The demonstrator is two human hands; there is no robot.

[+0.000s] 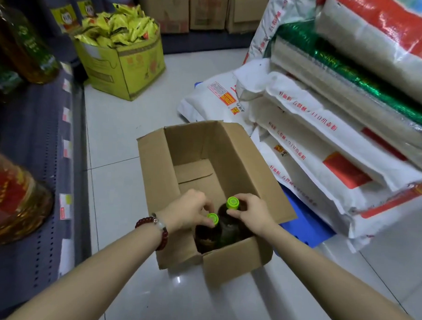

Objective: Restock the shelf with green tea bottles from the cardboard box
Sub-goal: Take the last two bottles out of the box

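An open cardboard box (pixel 157 172) stands on the tiled floor in front of me. Two dark green tea bottles with bright green caps stand upright in its near end. My left hand (pixel 188 210), with a red bead bracelet on the wrist, grips the neck of the left bottle (pixel 208 234) just under its cap. My right hand (pixel 252 211) grips the neck of the right bottle (pixel 229 222), which stands slightly higher. The far half of the box is bare cardboard. The dark shelf (pixel 36 134) runs along the left.
Large oil bottles (pixel 14 201) stand on the shelf at left. A yellow box of yellow packets (pixel 127 61) sits on the floor beyond. Stacked white sacks (pixel 325 140) on a blue pallet (pixel 303 225) crowd the right side. More cardboard boxes line the back.
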